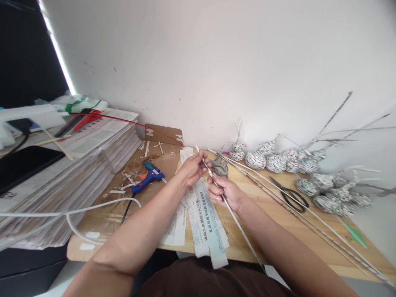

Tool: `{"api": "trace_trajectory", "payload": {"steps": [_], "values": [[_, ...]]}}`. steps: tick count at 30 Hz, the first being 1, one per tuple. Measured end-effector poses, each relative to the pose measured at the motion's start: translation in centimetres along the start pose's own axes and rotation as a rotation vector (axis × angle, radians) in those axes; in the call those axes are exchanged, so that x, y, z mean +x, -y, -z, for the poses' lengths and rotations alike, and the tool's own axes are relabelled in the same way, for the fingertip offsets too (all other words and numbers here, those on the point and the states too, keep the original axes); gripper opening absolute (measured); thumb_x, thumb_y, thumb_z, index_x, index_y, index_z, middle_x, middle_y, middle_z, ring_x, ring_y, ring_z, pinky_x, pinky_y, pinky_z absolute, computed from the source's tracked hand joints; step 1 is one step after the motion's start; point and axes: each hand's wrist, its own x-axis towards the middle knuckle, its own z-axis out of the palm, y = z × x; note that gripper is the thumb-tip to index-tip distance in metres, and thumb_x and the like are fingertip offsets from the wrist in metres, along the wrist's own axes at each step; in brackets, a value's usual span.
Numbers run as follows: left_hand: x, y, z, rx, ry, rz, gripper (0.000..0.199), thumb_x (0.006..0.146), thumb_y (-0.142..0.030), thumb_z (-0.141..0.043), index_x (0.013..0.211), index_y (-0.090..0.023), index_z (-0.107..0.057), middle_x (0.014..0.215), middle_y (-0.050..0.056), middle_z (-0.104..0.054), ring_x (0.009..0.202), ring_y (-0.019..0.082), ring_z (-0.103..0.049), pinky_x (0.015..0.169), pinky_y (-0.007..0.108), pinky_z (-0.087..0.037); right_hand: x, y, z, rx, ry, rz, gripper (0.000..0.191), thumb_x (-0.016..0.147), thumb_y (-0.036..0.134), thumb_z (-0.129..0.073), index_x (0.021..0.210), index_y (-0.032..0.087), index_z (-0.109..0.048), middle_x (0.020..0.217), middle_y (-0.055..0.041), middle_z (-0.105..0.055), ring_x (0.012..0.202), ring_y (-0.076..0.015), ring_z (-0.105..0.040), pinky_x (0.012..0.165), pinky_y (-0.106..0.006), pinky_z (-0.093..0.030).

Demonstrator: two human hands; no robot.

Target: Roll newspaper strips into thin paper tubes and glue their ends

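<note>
Between my two hands runs a thin rolled paper stick, slanting from above the table down toward my lap. My left hand pinches it near its upper white end. A little lower, my right hand is closed around the same stick. Beneath the hands lie several printed paper strips, partly covered by my left forearm. A crumpled grey cloth sits just behind my right hand. The fingertips partly hide the stick where they grip it.
On the left are a blue glue gun, paper scraps and a tall newspaper stack bearing a phone. To the right lie long paper sticks, black-handled scissors and several woven paper gourds along the wall.
</note>
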Motion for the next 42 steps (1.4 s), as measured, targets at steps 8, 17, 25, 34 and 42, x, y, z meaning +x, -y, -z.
{"api": "trace_trajectory", "payload": {"steps": [8,17,25,34,42], "values": [[-0.4,0.0,-0.2,-0.043,0.056,0.068,0.025,0.086,-0.037,-0.058,0.078,-0.014,-0.054,0.061,-0.001,-0.049,0.055,0.010,-0.057,0.040,0.013,-0.041,0.1,0.0,-0.5,0.121,0.032,0.036,0.031,0.086,0.053,-0.052,0.080,0.022,-0.050,0.041,0.0100,-0.025,0.038,-0.0095,-0.028,0.044,-0.023,-0.026],[0.5,-0.9,0.2,-0.007,-0.197,-0.076,0.030,0.088,-0.042,-0.053,0.078,-0.014,-0.054,0.059,-0.001,-0.050,0.049,0.009,-0.055,0.039,0.013,-0.039,-5.0,-0.8,0.3,-0.856,-0.403,0.262,0.035,0.085,0.052,-0.054,0.074,0.020,-0.054,0.059,0.0017,-0.048,0.055,-0.0124,-0.042,0.053,-0.025,-0.029],[0.7,-1.2,0.7,-0.107,-0.173,-0.014,0.030,0.087,-0.041,-0.054,0.074,-0.014,-0.052,0.056,-0.002,-0.046,0.047,0.007,-0.051,0.034,0.010,-0.031,-8.8,-2.4,0.8,-0.255,-0.168,-0.088,0.042,0.092,0.056,-0.036,0.088,0.020,-0.056,0.046,0.0086,-0.033,0.036,-0.0082,-0.029,0.040,-0.022,-0.027],[0.4,-1.6,0.5,-0.181,-0.111,0.015,0.030,0.087,-0.042,-0.052,0.074,-0.016,-0.050,0.055,-0.004,-0.042,0.045,0.006,-0.048,0.033,0.009,-0.029,-11.3,-3.7,1.5,0.068,-0.072,-0.142,0.039,0.093,0.055,-0.034,0.076,0.022,-0.046,0.037,0.0113,-0.017,0.029,-0.0082,-0.016,0.033,-0.022,-0.019],[0.7,-2.0,0.8,-0.174,-0.217,-0.027,0.032,0.086,-0.045,-0.052,0.073,-0.016,-0.050,0.052,-0.005,-0.042,0.043,0.006,-0.047,0.031,0.010,-0.025,-12.9,-3.2,1.2,-0.663,-0.388,-0.004,0.033,0.088,0.051,-0.051,0.078,0.019,-0.055,0.059,0.0027,-0.048,0.049,-0.0092,-0.043,0.046,-0.022,-0.032]]}}
